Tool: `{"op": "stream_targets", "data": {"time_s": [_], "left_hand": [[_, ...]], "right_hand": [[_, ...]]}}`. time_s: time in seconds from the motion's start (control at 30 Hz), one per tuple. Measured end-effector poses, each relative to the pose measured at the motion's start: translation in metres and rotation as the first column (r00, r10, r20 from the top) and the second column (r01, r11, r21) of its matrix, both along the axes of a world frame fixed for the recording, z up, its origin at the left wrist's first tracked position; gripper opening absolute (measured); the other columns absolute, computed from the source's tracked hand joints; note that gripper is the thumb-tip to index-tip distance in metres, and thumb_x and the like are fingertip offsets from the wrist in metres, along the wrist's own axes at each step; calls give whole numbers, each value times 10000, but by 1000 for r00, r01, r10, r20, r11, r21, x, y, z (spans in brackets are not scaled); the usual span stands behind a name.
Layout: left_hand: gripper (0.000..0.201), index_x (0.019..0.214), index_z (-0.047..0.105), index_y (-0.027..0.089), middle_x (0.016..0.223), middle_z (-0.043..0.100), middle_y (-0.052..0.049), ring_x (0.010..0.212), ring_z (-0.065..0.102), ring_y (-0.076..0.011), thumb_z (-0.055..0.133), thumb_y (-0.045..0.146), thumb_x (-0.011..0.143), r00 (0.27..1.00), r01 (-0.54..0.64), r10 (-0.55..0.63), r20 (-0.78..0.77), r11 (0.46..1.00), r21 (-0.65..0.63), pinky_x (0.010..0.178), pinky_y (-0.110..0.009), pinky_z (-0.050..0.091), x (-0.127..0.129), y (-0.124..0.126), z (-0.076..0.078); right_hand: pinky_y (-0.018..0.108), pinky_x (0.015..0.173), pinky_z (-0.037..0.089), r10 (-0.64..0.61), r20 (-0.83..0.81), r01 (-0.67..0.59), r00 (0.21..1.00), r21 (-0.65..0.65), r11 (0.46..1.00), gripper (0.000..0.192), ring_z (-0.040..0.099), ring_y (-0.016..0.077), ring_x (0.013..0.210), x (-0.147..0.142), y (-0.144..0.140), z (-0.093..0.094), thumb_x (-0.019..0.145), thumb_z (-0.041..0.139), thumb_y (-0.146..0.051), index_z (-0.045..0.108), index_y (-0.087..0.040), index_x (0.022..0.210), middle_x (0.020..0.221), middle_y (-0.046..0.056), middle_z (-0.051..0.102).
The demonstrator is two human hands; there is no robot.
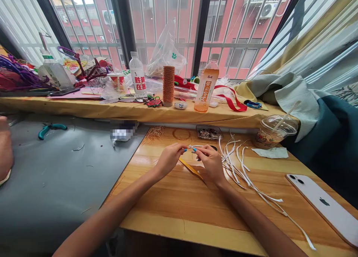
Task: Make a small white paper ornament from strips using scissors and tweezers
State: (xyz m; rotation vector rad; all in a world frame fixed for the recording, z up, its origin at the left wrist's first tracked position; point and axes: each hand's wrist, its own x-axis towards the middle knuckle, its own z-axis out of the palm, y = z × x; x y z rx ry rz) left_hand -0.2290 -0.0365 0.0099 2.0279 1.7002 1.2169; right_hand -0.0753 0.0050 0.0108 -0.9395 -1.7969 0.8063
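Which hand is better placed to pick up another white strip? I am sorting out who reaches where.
Right, probably. The right hand is beside the loose strips, which fan out on its side of the table. The left hand is farther off and would have to cross over.

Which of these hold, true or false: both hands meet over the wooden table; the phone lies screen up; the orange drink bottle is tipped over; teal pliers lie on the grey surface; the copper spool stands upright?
1. Both hands meet over the wooden table. True: the left hand and right hand pinch a small white strip between them.
2. The phone lies screen up. False: its back with the camera lenses faces up.
3. The orange drink bottle is tipped over. False: it stands upright on the yellow-covered ledge.
4. Teal pliers lie on the grey surface. True.
5. The copper spool stands upright. True.
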Motion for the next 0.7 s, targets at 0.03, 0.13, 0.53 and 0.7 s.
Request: {"op": "stream_targets", "data": {"time_s": [0.03, 0.13, 0.53, 0.7], "left_hand": [[214, 882, 615, 165, 739, 620, -32, 681, 543, -127, 416, 179, 806, 1000, 0, 0, 10, 1000, -14, 643, -223, 402, -1, 1, 0], [198, 859, 614, 159, 672, 603, -15, 640, 537, -117, 428, 183, 793, 996, -11, 15, 89, 999, -43, 614, -211, 400, -2, 1, 2], [220, 945, 423, 175, 710, 542, 15, 535, 483, -57, 510, 236, 752, 821, 299, -228, 523, 953, -55, 487, -169, 387, 23, -8, -9], [434, 1021, 317, 179, 642, 550, 41, 399, 443, -39, 581, 288, 695, 621, 355, -173, 765, 931, -78, 379, -156, 333, 26, -7, -6]], "right_hand": [[283, 581, 378, 10, 26, -11, 1000, 22, 1000, 192, 500, 132, 579, 1, 0, 1, 738, 533, -301, 698, -204, 751, 645, 17, 538], [280, 576, 366, 34, 79, -39, 996, 62, 997, 185, 498, 135, 585, 2, 1, 4, 739, 530, -288, 701, -226, 769, 642, 17, 545], [250, 471, 303, 37, -260, -114, 965, -286, 952, 179, 416, 92, 496, -6, -1, 1, 644, 605, -345, 684, -184, 651, 609, -6, 491], [246, 485, 291, 29, -476, -255, 879, -419, 871, 165, 402, 78, 514, -9, -3, 2, 569, 663, -338, 679, -189, 639, 660, -9, 510]]}}
